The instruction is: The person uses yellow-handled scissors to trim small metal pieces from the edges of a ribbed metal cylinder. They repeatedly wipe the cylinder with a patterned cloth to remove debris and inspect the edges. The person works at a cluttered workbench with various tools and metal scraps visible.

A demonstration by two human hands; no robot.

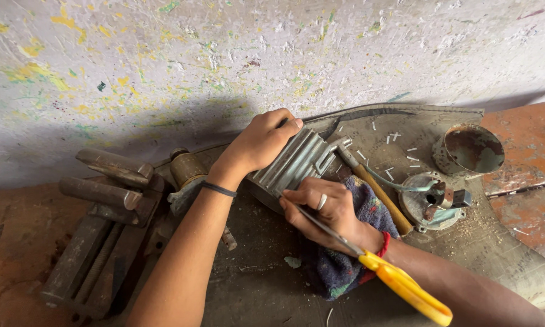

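Observation:
My left hand [261, 142] grips the far end of a ribbed grey metal block [293, 165] and holds it down on a dusty work surface. My right hand [324, 209] is shut on a screwdriver with a yellow handle [405, 287], its thin shaft pointing at the near edge of the block. The right hand rests on a dark multicoloured cloth [339, 266]. A hammer with a wooden handle [378, 194] lies just right of the block.
A heavy bench vise [106, 206] sits at the left. A rusty round tin [469, 150] and a round metal part with wires [433, 203] lie at the right, with several small white bits scattered around. A paint-speckled wall [224, 60] rises behind.

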